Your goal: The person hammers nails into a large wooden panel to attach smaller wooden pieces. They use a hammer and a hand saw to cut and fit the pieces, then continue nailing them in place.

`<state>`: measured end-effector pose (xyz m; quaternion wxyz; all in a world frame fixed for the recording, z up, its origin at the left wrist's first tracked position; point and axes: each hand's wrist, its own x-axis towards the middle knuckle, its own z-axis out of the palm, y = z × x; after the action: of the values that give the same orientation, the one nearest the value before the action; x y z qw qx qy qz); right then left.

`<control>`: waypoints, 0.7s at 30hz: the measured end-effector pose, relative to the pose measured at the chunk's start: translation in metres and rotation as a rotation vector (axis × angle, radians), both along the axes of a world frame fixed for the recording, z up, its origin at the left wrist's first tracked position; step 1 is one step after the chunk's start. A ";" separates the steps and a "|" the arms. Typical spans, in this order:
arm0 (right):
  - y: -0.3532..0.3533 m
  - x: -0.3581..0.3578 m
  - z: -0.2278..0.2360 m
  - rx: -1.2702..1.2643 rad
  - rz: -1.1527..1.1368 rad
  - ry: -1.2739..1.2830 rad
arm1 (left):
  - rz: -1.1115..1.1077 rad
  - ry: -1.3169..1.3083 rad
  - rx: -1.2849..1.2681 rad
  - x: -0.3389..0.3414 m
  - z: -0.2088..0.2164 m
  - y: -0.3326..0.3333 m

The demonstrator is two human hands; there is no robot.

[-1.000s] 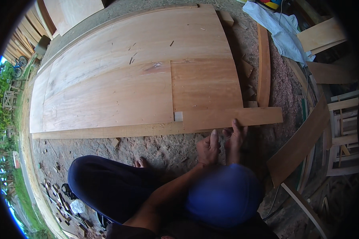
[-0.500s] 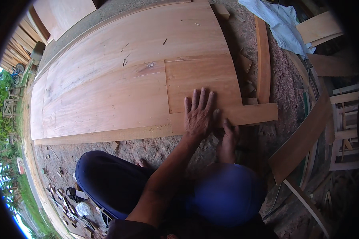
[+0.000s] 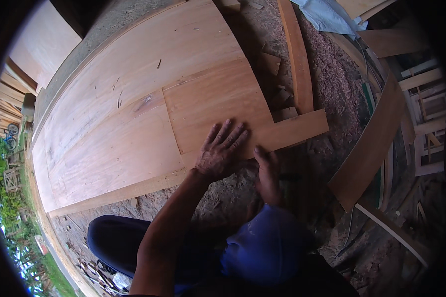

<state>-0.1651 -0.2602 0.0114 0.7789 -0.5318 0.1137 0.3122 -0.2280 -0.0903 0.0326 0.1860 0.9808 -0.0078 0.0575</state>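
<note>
My left hand [image 3: 220, 151] lies flat with spread fingers on the near edge of a large pale plywood sheet [image 3: 119, 128]. A flat wooden strip [image 3: 300, 129] runs under or beside its fingertips and juts past the sheet's right side. At the strip's near edge is my right hand [image 3: 267, 175], thumb on top and the other fingers curled underneath, mostly hidden. Above my left hand, a darker rectangular plywood panel [image 3: 210, 94] fills the sheet's right end, with a seam along its left side.
To the right are a long orange-brown board [image 3: 300, 59], wood shavings [image 3: 334, 74], a tilted brown board [image 3: 369, 143] and pale wooden frames [image 3: 426, 128]. A white plastic sheet [image 3: 327, 17] lies far right. Dark splinters [image 3: 119, 102] dot the plywood. My blue-clothed knee [image 3: 116, 242] is below it.
The view has turned, so the plywood and both hands appear farther left. My left hand still presses on the wood, and my right hand stays at the strip's near edge.
</note>
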 end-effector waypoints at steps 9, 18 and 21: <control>-0.169 0.056 -0.005 -0.518 -0.027 -0.419 | -0.025 0.097 0.122 0.014 0.008 -0.015; -0.274 -0.018 -0.012 -1.242 0.056 -0.904 | -0.030 0.135 0.277 0.011 0.004 -0.023; -0.316 -0.049 -0.016 -1.526 -0.066 -0.684 | -0.038 0.140 0.277 0.011 0.003 -0.028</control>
<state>-0.2145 -0.5762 -0.0049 0.2055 -0.9750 0.0666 -0.0520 -0.2174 -0.1183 0.0357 0.0502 0.9984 -0.0212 -0.0162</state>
